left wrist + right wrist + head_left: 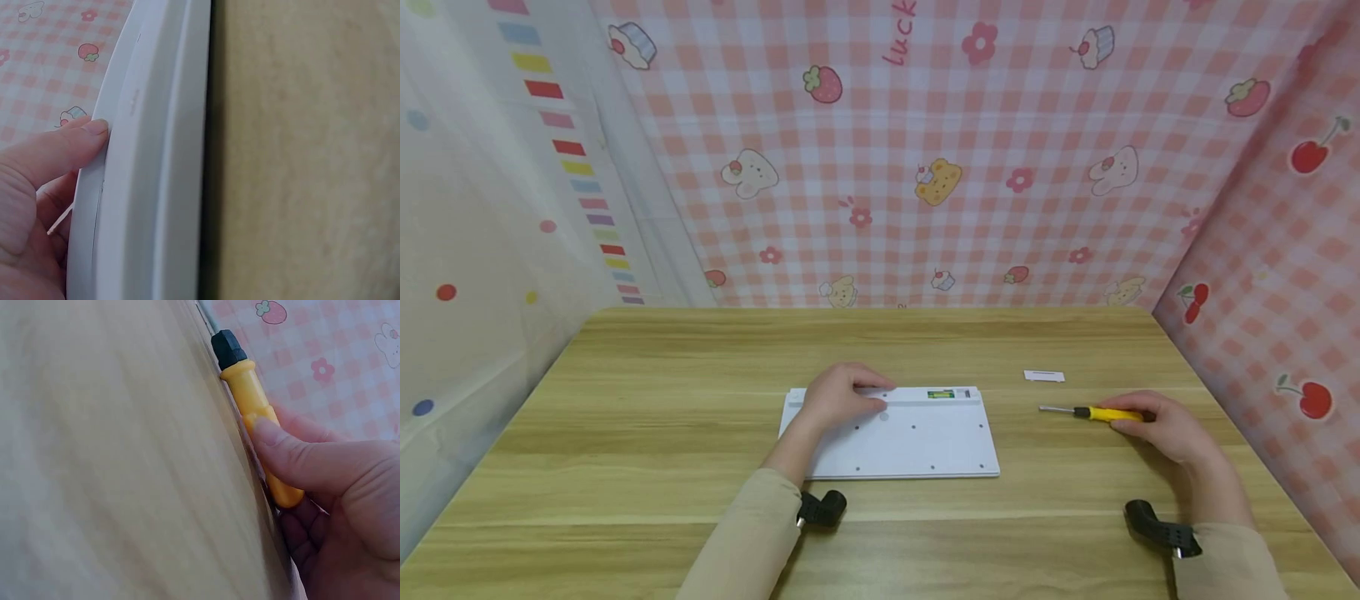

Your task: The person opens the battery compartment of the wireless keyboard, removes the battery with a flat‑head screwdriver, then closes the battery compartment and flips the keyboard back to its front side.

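Observation:
A white keyboard [925, 442] lies face down on the table, its underside dotted with small screws. My left hand [838, 398] grips its raised far ridge, thumb on the near side and fingers over the far edge. The left wrist view shows the thumb [75, 147] against the white casing. Right of that hand, a green battery [940, 394] sits in an uncovered slot. My right hand [1168, 427] pinches the yellow handle of a screwdriver [1105, 413] low over the table's right side, shaft towards the left. Thumb and fingers hold the handle in the right wrist view.
A small white battery cover [1044, 376] lies on the wooden table [647, 417], beyond the screwdriver's tip. Pink checked cloth [895, 233] hangs behind and to the right; a pale curtain [467, 333] hangs at the left. Black wrist mounts [823, 508] extend from both sleeves.

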